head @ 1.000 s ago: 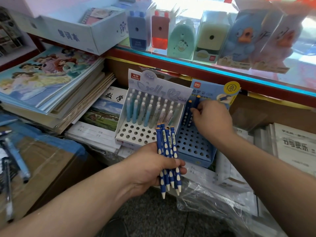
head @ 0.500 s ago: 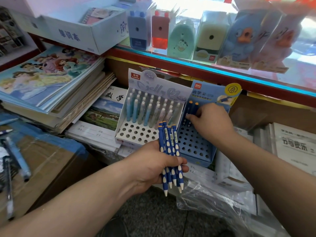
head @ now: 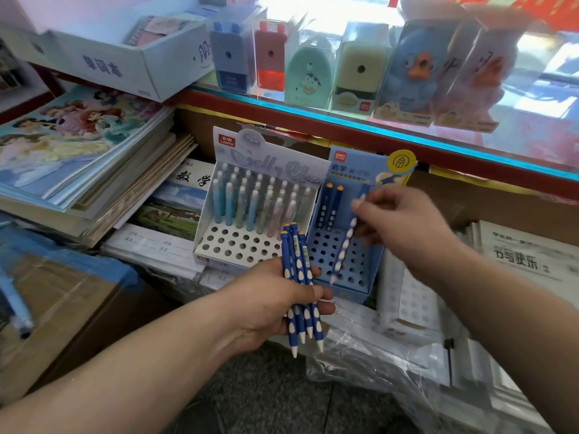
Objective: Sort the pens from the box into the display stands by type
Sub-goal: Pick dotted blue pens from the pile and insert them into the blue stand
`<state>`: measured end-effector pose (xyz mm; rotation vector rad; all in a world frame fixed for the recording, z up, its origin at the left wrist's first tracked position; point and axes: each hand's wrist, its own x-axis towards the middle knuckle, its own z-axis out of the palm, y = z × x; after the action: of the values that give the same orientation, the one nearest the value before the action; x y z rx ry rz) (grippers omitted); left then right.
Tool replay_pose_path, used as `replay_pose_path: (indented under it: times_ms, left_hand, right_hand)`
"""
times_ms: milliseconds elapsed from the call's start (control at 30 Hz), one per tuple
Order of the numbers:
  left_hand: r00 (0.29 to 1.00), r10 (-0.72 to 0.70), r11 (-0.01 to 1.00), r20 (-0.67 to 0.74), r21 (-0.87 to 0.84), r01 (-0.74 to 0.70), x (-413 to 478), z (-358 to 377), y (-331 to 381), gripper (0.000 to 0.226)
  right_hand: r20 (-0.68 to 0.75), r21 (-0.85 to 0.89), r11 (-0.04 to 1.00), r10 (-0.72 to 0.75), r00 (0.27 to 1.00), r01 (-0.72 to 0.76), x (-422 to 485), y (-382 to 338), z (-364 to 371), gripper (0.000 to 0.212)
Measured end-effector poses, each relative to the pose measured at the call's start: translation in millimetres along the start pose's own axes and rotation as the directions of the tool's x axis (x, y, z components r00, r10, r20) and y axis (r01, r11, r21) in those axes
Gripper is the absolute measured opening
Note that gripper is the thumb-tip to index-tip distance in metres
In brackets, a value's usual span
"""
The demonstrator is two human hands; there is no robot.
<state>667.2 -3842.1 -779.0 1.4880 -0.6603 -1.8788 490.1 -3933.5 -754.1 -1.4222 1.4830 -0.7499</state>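
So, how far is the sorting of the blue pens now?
Done: two blue pens stand in the back row of the blue stand. In hand: the right hand pinches another pen over that stand. Left: the left hand grips a bundle of about four more, and most holes are empty.

Bright daylight from above the hands, with motion blur.
Glare washes out the glass shelf [head: 545,101] above the right hand [head: 404,227], which is smeared along with the pen [head: 346,242] it pinches. The blue pens [head: 296,261] gripped in the left hand [head: 269,308] look sharper. Plastic wrap [head: 376,368] below the hands glints, and shelf lines bow outward.
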Motion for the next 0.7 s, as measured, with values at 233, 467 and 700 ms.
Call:
replay_pose_path:
  times_ms: [233, 467, 700]
  left_hand:
    - [1.0, -0.012, 0.999, 0.01, -0.042, 0.012, -1, 1, 2, 0.031]
    - [1.0, -0.014, 0.999, 0.017, -0.045, 0.015, -1, -3, 4, 0.032]
    - [1.0, 0.0, 0.999, 0.015, -0.049, 0.001, -2, -5, 3, 0.031]
  right_hand:
    - [-0.254, -0.292, 0.936, -0.276, 0.927, 0.198, 27, 18, 1, 0.003]
    - [-0.246, -0.392, 0.898, -0.31, 0.918, 0.198, 36, 24, 15, 0.011]
    - [-0.241, -0.499, 0.855, -0.291, 0.926, 0.139, 47, 30, 22, 0.018]
